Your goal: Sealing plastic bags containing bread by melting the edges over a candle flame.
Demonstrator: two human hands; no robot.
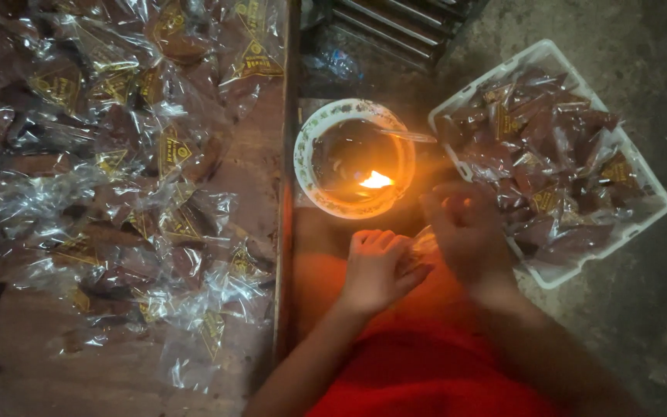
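My left hand and my right hand meet over my lap and pinch a small clear plastic packet between them. Its contents are too blurred to tell. Just beyond the hands a patterned bowl holds dark liquid with a small flame burning at its near side. A thin stick rests across the bowl's right rim.
A white plastic basket on the right is filled with brown packets in clear wrap. To the left, a low wooden board carries several more such packets. Grey floor lies at the right; red cloth covers my lap.
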